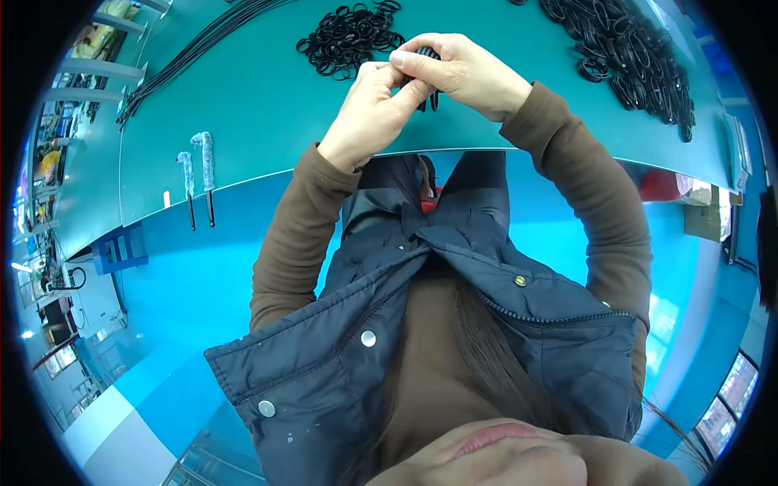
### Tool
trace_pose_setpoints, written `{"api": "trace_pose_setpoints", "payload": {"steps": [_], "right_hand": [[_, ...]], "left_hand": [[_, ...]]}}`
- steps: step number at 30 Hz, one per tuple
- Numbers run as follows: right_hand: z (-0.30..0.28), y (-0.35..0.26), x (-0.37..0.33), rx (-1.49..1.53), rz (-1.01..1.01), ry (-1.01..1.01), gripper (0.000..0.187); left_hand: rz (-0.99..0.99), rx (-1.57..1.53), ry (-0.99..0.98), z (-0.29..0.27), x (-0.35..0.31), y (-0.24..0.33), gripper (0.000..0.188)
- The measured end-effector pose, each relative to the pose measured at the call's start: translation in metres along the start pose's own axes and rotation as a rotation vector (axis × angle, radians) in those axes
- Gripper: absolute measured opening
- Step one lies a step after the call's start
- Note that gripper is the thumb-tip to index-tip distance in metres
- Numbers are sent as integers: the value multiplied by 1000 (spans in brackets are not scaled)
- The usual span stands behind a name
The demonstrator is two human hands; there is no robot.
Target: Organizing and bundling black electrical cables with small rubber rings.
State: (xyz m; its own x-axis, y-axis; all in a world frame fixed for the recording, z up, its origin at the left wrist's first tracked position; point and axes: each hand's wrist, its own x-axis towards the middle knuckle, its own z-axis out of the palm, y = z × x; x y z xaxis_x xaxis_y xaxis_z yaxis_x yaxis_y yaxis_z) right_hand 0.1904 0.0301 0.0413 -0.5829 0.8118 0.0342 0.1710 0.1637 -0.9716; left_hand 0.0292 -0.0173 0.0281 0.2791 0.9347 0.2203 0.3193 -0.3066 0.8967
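My left hand (373,107) and my right hand (468,71) meet over the green table, close to its front edge. Between their fingers is a small black coiled cord (427,53), its ridged turns showing at the top and a bit of it hanging below the fingertips. Both hands are closed on it, and the fingers cover most of its shape. Just beyond my left hand lies a heap of small black rings (348,36).
Long straight black cords (194,49) lie at the far left of the green table (243,105). Two thin tools with whitish wrapped ends (206,154) jut over the front edge. At the right is a large pile of black coils (628,61).
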Motion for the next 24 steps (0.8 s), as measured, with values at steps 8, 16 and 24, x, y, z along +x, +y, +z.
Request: {"api": "trace_pose_setpoints", "payload": {"steps": [8, 16, 24], "right_hand": [[6, -20, -9, 80, 168, -9, 37], [-3, -21, -18, 102, -126, -117, 40], [-3, 1, -15, 46, -245, -234, 41]], "left_hand": [[-92, -713, -112, 15, -4, -6, 19], [17, -587, -150, 12, -10, 0, 15], [-33, -502, -212, 10, -21, -2, 11]]}}
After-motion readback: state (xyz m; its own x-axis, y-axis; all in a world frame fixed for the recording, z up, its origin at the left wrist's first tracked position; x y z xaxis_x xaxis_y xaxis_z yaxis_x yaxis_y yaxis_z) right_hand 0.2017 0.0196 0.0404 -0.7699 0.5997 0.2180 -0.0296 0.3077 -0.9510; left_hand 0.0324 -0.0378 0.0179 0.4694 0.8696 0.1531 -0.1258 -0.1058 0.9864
